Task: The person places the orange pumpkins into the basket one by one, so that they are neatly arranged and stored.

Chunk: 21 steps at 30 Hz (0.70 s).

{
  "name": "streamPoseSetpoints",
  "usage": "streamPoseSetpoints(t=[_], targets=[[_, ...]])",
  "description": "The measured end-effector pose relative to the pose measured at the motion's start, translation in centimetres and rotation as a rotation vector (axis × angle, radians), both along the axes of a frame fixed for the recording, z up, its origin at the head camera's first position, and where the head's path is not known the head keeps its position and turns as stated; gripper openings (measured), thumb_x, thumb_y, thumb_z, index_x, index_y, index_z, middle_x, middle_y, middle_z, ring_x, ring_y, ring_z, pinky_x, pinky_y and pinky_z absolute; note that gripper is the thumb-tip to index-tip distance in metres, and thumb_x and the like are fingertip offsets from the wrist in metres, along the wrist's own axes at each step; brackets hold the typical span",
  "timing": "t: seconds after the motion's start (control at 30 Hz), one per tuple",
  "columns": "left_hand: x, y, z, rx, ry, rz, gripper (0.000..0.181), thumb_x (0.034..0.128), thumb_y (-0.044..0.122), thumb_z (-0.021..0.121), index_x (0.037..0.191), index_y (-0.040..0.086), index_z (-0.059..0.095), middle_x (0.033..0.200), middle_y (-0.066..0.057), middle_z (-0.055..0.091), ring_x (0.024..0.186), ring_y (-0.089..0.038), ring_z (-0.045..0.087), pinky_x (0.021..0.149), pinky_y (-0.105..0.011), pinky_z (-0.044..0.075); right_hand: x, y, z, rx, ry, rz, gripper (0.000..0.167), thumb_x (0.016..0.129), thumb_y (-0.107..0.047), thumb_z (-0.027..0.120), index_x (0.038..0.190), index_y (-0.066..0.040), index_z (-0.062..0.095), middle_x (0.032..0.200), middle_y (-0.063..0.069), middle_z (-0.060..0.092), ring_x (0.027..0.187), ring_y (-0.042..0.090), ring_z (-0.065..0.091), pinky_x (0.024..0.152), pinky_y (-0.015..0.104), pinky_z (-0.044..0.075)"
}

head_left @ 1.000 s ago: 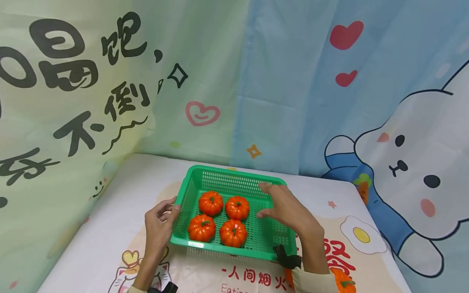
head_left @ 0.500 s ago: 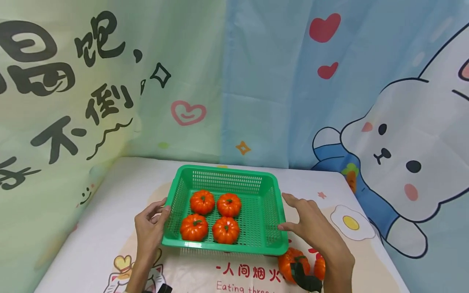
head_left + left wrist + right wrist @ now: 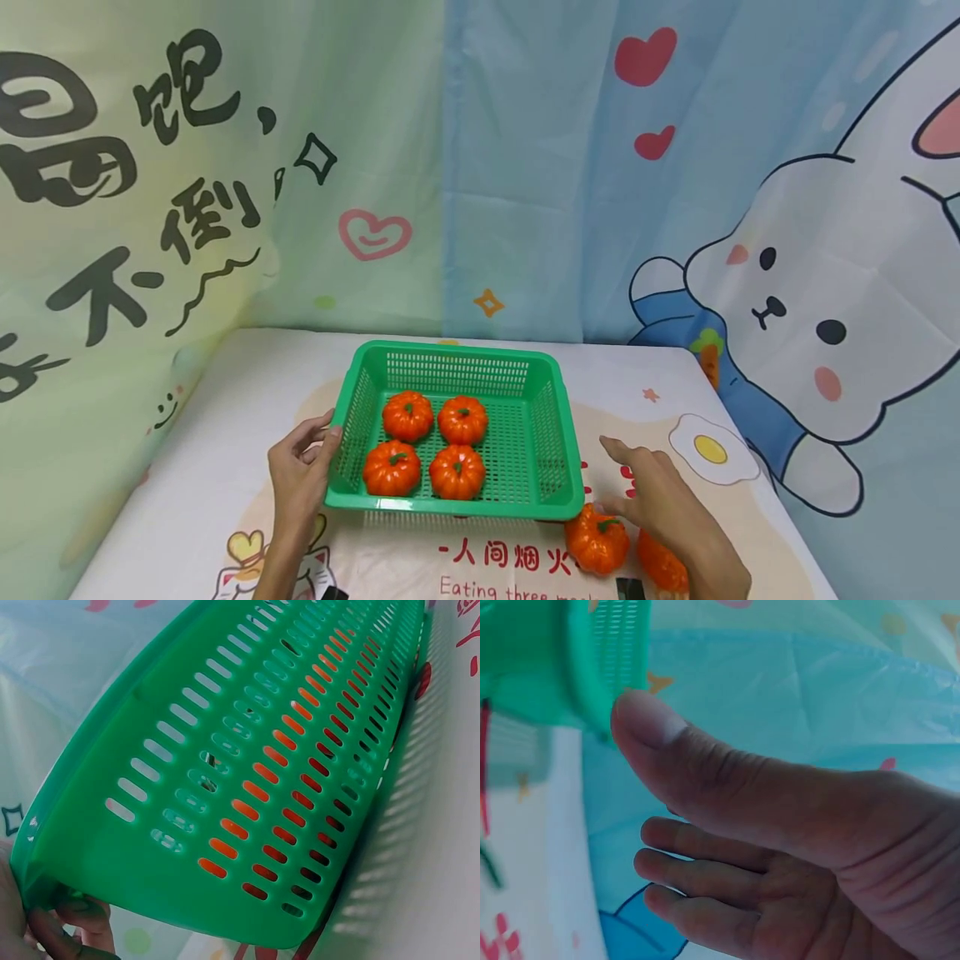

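Note:
Four orange toy pumpkins, one of them at the front left [image 3: 392,468], sit in the left and middle part of a green basket [image 3: 566,454]. My left hand [image 3: 298,471] grips the basket's left rim, its fingers curled at the edge [image 3: 71,926]. To the right of the basket, my right hand [image 3: 671,508] holds nothing, thumb and fingers apart, above two more pumpkins. One pumpkin [image 3: 597,540] lies by the basket's front right corner; the other [image 3: 662,562] is partly hidden under the hand. In the right wrist view the spread hand [image 3: 780,847] shows bare.
A white table cover [image 3: 247,375] with printed red writing, a fried egg and a cat lies under the basket. Behind the table hangs a printed curtain [image 3: 517,208] with a white rabbit at the right.
My right hand has moved from above the basket's right part out past its right side, toward the pumpkins on the table. The left hand keeps its hold on the rim.

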<state>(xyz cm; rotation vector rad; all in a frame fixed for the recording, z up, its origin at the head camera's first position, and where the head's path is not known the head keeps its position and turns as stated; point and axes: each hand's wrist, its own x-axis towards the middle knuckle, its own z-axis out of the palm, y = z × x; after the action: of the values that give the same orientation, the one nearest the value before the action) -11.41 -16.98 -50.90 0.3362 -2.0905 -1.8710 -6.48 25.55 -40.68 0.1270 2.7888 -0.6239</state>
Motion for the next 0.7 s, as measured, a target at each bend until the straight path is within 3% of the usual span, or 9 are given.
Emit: streamPoseSetpoints(t=[0.2,0.37,0.53,0.7], targets=[[0.0,0.0,0.1,0.014,0.004,-0.004,0.032,0.1036,0.011,0.074,0.133,-0.001,0.076,0.096,0.002,0.075,0.067,-0.010,0.073,0.065,-0.019,0.058,1.0,0.7,-2.6,-0.044,-0.039,-0.043,0.099,0.069,-0.030,0.104,0.155,-0.008,0.061,0.151,0.025,0.063,0.136,0.050,0.053,0.097,0.064,0.060],[0.0,0.0,0.1,0.005,-0.003,0.005,0.029,0.1043,0.012,0.074,0.132,0.001,0.077,0.091,0.013,0.072,0.067,-0.013,0.073,0.066,-0.019,0.058,1.5,0.8,-4.6,-0.049,-0.040,-0.061,0.098,0.065,-0.027,0.105,0.152,-0.010,0.064,0.148,0.021,0.066,0.140,0.049,0.052,0.103,0.066,0.057],[0.0,0.0,0.1,-0.007,-0.010,0.003,0.030,0.1049,0.012,0.073,0.132,0.001,0.076,0.090,0.015,0.072,0.069,-0.012,0.073,0.067,-0.018,0.058,1.8,1.0,-5.9,-0.028,-0.055,-0.063,0.105,0.056,-0.033,0.108,0.150,-0.012,0.068,0.143,0.018,0.069,0.133,0.044,0.055,0.107,0.069,0.053],[0.0,0.0,0.2,0.002,-0.017,0.004,0.031,0.1043,0.011,0.074,0.133,-0.001,0.076,0.093,0.009,0.074,0.071,-0.009,0.073,0.067,-0.017,0.057,1.9,1.2,-6.8,-0.029,-0.117,-0.078,0.108,0.053,-0.038,0.107,0.151,-0.012,0.067,0.140,0.017,0.070,0.131,0.044,0.057,0.105,0.068,0.054]])
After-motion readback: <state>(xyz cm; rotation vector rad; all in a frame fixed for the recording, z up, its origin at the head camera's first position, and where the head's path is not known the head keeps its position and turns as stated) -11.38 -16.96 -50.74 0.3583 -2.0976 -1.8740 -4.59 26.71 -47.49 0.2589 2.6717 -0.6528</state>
